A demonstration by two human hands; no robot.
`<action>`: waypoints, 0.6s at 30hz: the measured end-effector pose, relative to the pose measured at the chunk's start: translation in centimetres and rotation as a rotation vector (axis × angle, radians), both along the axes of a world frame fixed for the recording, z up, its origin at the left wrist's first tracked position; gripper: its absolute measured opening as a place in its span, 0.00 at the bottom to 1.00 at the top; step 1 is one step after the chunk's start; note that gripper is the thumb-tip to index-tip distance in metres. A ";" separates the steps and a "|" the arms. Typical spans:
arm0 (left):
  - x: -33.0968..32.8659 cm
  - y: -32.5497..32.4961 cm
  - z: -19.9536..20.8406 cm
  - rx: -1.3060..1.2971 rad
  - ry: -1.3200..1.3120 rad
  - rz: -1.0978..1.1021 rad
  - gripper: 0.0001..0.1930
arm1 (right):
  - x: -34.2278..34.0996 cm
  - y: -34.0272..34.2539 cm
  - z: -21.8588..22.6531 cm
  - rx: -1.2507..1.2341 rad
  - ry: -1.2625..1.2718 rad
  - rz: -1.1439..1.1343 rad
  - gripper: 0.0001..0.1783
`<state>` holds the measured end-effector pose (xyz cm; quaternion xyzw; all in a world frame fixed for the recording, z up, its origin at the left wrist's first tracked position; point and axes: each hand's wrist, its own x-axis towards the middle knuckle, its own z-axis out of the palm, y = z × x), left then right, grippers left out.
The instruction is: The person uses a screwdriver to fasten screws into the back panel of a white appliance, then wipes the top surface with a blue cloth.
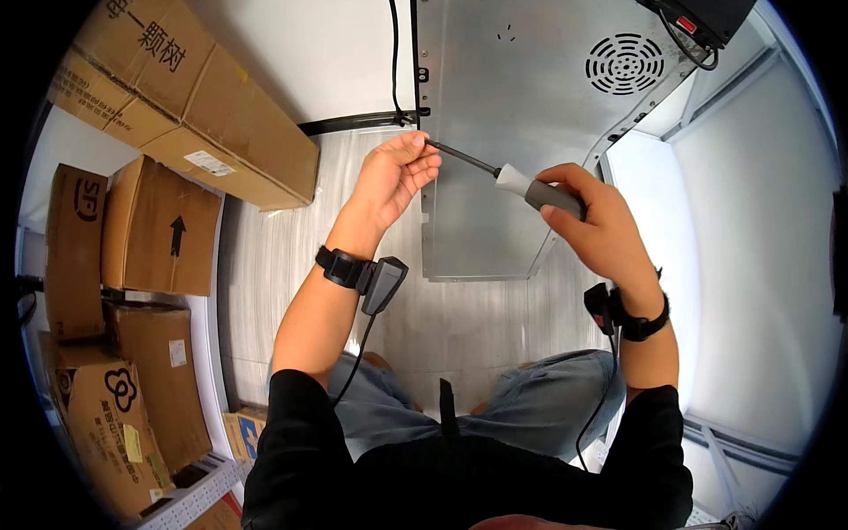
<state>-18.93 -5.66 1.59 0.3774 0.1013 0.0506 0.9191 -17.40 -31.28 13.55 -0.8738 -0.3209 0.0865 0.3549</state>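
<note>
My right hand [594, 223] grips the grey handle of a screwdriver [517, 184], whose dark shaft points left and slightly up. My left hand [395, 175] pinches the shaft's tip with fingertips, right at the left edge of a large grey metal panel [521, 79]. The panel stands in front of me, with a round vent grille [624, 64] at its upper right. Whether a screw sits at the tip I cannot tell. Both wrists wear black bands with small devices and cables.
Several brown cardboard boxes [159, 225] are stacked along the left. A black cable [394, 62] runs down beside the panel's left edge. A dark box with a red part [702, 18] sits at the top right. White walls [760, 247] close the right side. My knees in jeans [539, 411] are below.
</note>
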 end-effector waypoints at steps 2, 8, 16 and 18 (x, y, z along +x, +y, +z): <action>1.0 0.6 -1.2 -0.046 -0.062 -0.032 0.07 | -0.7 0.8 -1.3 0.003 0.039 -0.035 0.20; 3.2 0.3 -1.5 0.015 -0.070 -0.013 0.08 | -3.3 3.2 -7.4 0.270 0.326 -0.175 0.24; 4.5 0.6 -2.7 0.136 -0.008 -0.041 0.08 | -6.3 6.6 -12.6 0.542 0.399 -0.238 0.24; 4.7 0.5 -2.5 0.079 -0.027 -0.065 0.08 | -6.5 7.6 -13.2 0.564 0.352 -0.260 0.23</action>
